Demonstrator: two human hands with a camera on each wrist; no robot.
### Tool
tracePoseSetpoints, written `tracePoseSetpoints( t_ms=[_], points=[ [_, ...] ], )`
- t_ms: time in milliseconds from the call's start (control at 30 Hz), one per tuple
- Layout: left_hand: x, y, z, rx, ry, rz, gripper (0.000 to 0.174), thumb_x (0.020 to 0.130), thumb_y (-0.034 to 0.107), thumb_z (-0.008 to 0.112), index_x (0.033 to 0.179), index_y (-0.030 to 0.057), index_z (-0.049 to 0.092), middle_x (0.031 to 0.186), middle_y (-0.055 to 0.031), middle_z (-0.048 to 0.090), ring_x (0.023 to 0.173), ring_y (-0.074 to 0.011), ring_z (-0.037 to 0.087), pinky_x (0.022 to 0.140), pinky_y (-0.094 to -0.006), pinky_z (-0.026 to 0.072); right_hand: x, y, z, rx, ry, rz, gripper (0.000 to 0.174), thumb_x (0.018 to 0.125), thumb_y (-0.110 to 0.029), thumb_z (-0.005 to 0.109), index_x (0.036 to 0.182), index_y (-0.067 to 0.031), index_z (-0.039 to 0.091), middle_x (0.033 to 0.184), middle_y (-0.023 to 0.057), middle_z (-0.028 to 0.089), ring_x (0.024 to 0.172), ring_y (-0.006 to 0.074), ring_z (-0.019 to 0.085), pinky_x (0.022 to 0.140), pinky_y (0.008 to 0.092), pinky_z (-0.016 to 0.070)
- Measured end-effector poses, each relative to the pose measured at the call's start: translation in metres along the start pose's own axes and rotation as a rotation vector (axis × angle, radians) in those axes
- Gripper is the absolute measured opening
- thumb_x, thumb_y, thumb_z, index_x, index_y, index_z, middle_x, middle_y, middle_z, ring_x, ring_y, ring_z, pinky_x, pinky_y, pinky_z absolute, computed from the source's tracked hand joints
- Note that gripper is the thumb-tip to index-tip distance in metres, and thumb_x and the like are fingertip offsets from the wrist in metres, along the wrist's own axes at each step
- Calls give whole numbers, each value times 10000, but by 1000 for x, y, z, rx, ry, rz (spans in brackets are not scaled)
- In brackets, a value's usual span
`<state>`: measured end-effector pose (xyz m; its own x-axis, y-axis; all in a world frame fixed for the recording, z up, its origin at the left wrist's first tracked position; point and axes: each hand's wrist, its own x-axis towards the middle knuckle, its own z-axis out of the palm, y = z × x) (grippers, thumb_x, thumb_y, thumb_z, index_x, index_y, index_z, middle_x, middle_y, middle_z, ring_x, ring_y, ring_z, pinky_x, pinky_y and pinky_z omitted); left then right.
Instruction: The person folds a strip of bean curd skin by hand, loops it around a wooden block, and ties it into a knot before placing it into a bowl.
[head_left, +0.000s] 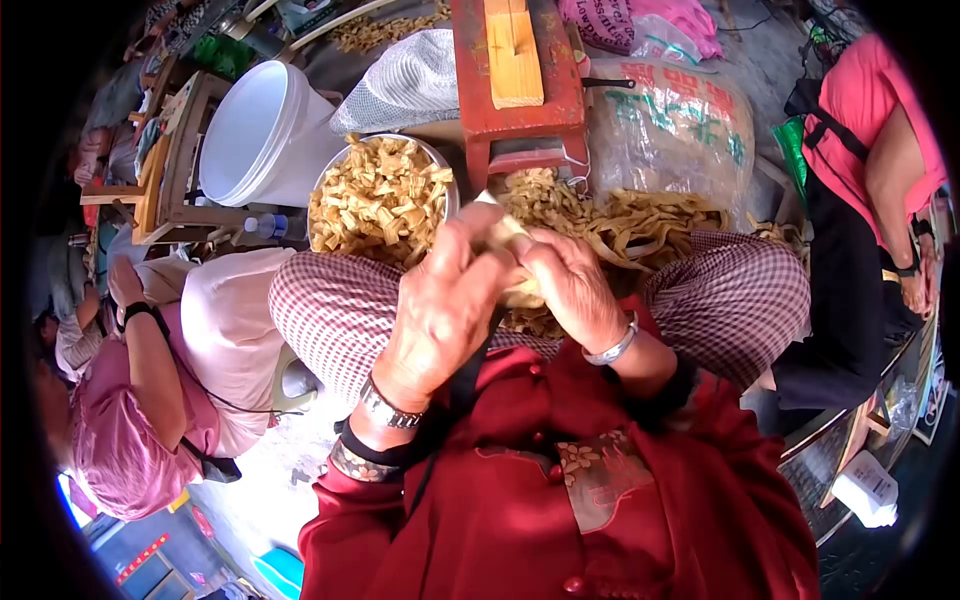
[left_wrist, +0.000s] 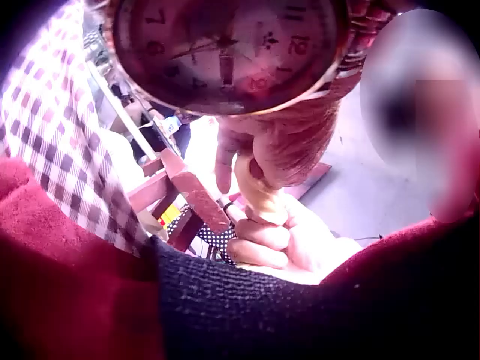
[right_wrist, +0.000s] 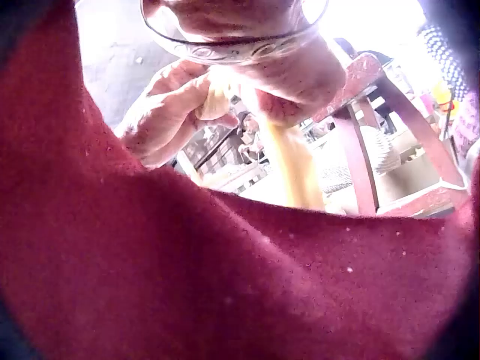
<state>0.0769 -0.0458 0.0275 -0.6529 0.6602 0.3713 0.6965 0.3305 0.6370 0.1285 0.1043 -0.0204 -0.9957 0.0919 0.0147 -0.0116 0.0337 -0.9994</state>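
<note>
On the cluttered floor, a round basin is heaped with folded pale strips (the white bucket stands nearby). Above the lap, a yellowish strip is pinched by left hand and right hand.

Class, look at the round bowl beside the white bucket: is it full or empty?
The bowl is full: yellowish pieces are heaped across it, reaching its rim.
</note>
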Motion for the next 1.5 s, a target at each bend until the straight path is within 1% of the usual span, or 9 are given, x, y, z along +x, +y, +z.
tracePoseSetpoints(
  t_ms=[33,67,200,300,433,833,1067,1300,1500],
  points=[
    [2,5,-1,95,19,102,95,776,-49,606,860,-13,583,1037,-158,539,761,-324,602,668,-380,500,1,0,-4,2,-65,-46,162,918,-128,458,879,10,532,722,150,553,614,232,539,575,326,429],
    [-1,2,1,67,-4,89,95,775,-43,610,855,-5,574,999,-155,562,758,-330,607,661,-371,505,1,16,-7,-356,-72,-451,176,937,-127,436,878,8,532,751,160,561,646,281,561,584,341,437],
    [-9,-6,4,16,-127,-37,111,811,-1,626,884,19,546,829,-78,633,729,-248,629,647,-298,518,-5,0,-11,-97,-219,-166,163,945,-162,461,930,-15,530,795,163,586,720,314,597,631,370,466],
    [-17,-5,18,-949,30,-559,88,869,34,604,928,15,543,836,-27,628,714,-132,604,625,-251,494,-12,-10,-11,-241,-169,-84,194,927,-210,517,985,-24,524,818,165,593,765,331,605,648,384,468],
    [-14,-10,9,-1495,-48,-620,252,890,68,595,1130,7,549,900,-26,626,767,-80,576,699,-204,471,-16,-6,-8,-115,-107,-179,234,921,-237,529,1009,-21,521,826,164,600,770,355,609,654,390,470],
    [-8,-12,11,-997,-216,-540,314,883,-34,538,1189,18,586,1134,-62,622,1027,-124,562,895,-255,446,-15,0,-21,126,-148,13,264,968,-240,459,948,11,540,763,82,568,683,168,560,644,308,445],
    [-9,-24,23,-562,-204,-233,408,878,135,606,1256,21,502,1114,-143,555,1064,-278,529,925,-334,409,-12,1,-21,247,-103,238,356,957,-229,502,1243,-56,380,785,2,506,604,39,412,509,198,349],
    [-13,-23,24,-1027,-303,-629,523,944,400,485,1240,-31,493,1086,-84,586,958,-162,558,859,-273,442,-11,0,-17,290,-128,233,438,944,-198,528,1306,-60,323,816,17,557,607,55,464,541,204,407],
    [-10,-18,23,-1606,-270,-733,435,972,344,430,1074,-57,565,903,-150,634,743,-225,626,694,-340,542,-15,6,-32,232,-233,217,468,950,-333,513,1276,-20,390,854,29,603,752,83,565,642,222,466]
  ],
)
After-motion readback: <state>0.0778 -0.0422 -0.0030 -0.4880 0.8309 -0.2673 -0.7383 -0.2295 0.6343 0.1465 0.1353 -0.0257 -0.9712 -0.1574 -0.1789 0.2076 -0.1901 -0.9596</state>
